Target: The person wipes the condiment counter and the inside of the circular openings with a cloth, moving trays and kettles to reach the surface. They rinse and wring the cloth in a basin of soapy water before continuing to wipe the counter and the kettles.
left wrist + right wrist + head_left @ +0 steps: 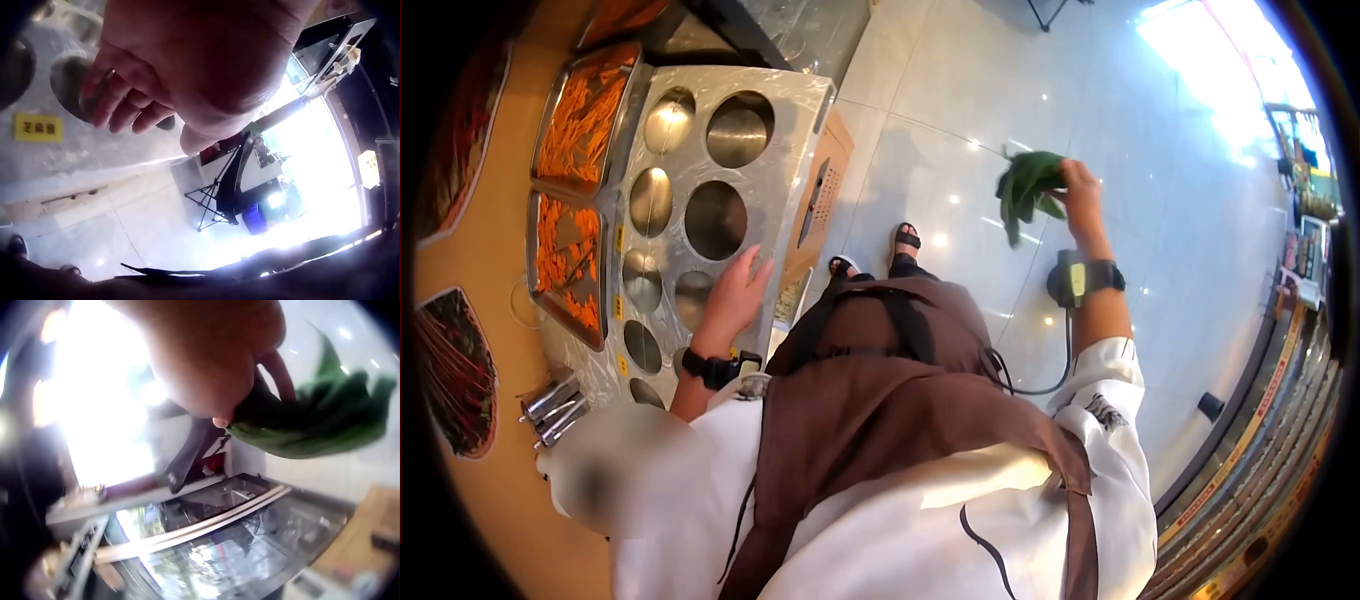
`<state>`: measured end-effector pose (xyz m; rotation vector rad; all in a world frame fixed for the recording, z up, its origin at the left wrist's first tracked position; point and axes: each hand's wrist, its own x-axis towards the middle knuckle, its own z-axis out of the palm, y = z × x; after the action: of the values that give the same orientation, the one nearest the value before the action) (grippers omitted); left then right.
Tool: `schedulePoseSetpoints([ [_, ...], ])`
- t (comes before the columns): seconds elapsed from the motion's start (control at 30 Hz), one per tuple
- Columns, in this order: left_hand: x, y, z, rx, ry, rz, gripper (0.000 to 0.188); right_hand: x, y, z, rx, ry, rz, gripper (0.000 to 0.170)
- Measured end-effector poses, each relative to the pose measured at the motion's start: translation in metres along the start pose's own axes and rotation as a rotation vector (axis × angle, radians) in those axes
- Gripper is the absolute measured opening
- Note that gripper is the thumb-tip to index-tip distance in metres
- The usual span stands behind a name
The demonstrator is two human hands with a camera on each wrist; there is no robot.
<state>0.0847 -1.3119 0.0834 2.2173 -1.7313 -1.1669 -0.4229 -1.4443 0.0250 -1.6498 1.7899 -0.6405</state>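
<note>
Out over the floor, my right hand (1084,208) pinches a bunch of dark green leaves (1030,186), which droop from the fingers. The right wrist view shows the leaves (312,428) bent over beside the thumb and fingers. My left hand (736,295) holds nothing, its fingers loosely extended near the edge of a plastic-covered counter (785,100) with round metal wells (716,220). In the left wrist view that hand (194,69) overlaps one of the wells, fingers slightly bent and apart.
Two metal trays of orange strips (585,130) stand along the counter's far side. Metal canisters (555,405) sit near my left elbow. A yellow label (39,127) is on the counter. Shelving (1260,440) lines the right, and a folding stand (219,194) is on the floor.
</note>
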Motion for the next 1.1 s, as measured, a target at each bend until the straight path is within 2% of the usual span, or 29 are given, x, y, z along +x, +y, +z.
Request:
schedulePoseSetpoints([
  [0.03,0.011,0.013,0.003,-0.033,-0.023,0.029,0.048,-0.004,0.006,-0.002,-0.282,-0.013,-0.288,0.019],
  [0.07,0.019,0.028,0.004,-0.013,-0.028,0.056,0.048,-0.006,0.01,-0.002,-0.175,-0.279,0.089,0.021],
  [0.13,0.026,0.054,0.011,0.015,-0.107,0.126,0.046,-0.013,0.0,-0.019,0.184,-0.188,0.304,0.023],
  [0.17,0.032,0.061,0.014,0.044,-0.122,0.145,0.045,-0.014,-0.001,-0.028,0.189,-0.173,0.299,0.023],
  [0.2,0.035,0.069,0.017,0.056,-0.128,0.151,0.045,-0.023,-0.001,-0.033,0.494,-0.059,0.369,0.024],
  [0.23,0.038,0.078,0.021,-0.07,-0.181,0.131,0.044,-0.035,0.003,-0.037,0.801,0.069,0.442,0.025],
  [0.27,0.048,0.089,0.023,-0.189,-0.236,0.128,0.043,-0.041,0.038,-0.028,0.684,-0.022,0.39,0.028],
  [0.33,0.065,0.105,0.03,-0.169,-0.315,0.201,0.043,-0.051,0.029,-0.037,0.01,-0.038,0.228,0.03],
  [0.37,0.071,0.113,0.034,-0.174,-0.37,0.232,0.042,-0.055,0.018,-0.044,0.056,-0.017,0.255,0.029],
  [0.4,0.078,0.122,0.034,-0.155,-0.393,0.269,0.042,-0.059,0.027,-0.039,0.108,0.146,0.242,0.03],
  [0.47,0.095,0.141,0.034,-0.175,-0.444,0.328,0.042,-0.068,0.017,-0.043,0.45,0.284,0.355,0.03],
  [0.53,0.121,0.164,0.038,-0.094,-0.517,0.424,0.041,-0.078,0.015,-0.036,0.604,0.417,0.403,0.029],
  [0.6,0.141,0.181,0.045,0.006,-0.572,0.485,0.04,-0.095,0.001,-0.028,0.658,0.518,0.371,0.03],
  [0.63,0.15,0.191,0.05,0.017,-0.66,0.519,0.039,-0.109,-0.012,-0.029,0.571,0.558,0.363,0.029],
  [0.67,0.16,0.203,0.055,0.035,-0.753,0.546,0.038,-0.121,-0.006,-0.014,0.686,0.59,0.385,0.027],
  [0.7,0.168,0.212,0.061,0.094,-0.855,0.622,0.038,-0.141,-0.017,-0.011,0.631,0.649,0.425,0.027],
  [0.77,0.173,0.229,0.083,0.084,-1.002,0.578,0.039,-0.185,-0.034,0.006,0.632,0.764,0.494,0.027],
  [0.8,0.157,0.253,0.084,0.122,-1.104,0.584,0.038,-0.206,-0.042,0.018,0.685,0.84,0.51,0.027],
  [0.87,0.14,0.289,0.097,0.136,-1.359,0.689,0.037,-0.252,-0.058,0.037,0.557,0.916,0.59,0.028],
  [0.9,0.123,0.309,0.101,0.174,-1.394,0.718,0.037,-0.273,-0.069,0.045,0.573,0.949,0.619,0.027],
  [0.93,0.119,0.349,0.091,0.139,-1.568,0.789,0.037,-0.268,-0.092,0.038,0.592,0.97,0.661,0.027],
  [0.97,0.1,0.372,0.091,0.108,-1.731,0.864,0.037,-0.281,-0.105,0.043,0.596,1.02,0.677,0.027],
  [1.0,0.072,0.383,0.092,0.153,-1.759,0.894,0.037,-0.306,-0.119,0.053,0.593,1.046,0.716,0.026],
  [1.07,0.019,0.412,0.087,0.025,-2.022,1.102,0.039,-0.341,-0.148,0.061,0.586,1.129,0.769,0.026],
  [1.1,-0.012,0.423,0.075,-0.039,-2.146,1.182,0.038,-0.353,-0.165,0.066,0.71,1.242,0.75,0.025],
])
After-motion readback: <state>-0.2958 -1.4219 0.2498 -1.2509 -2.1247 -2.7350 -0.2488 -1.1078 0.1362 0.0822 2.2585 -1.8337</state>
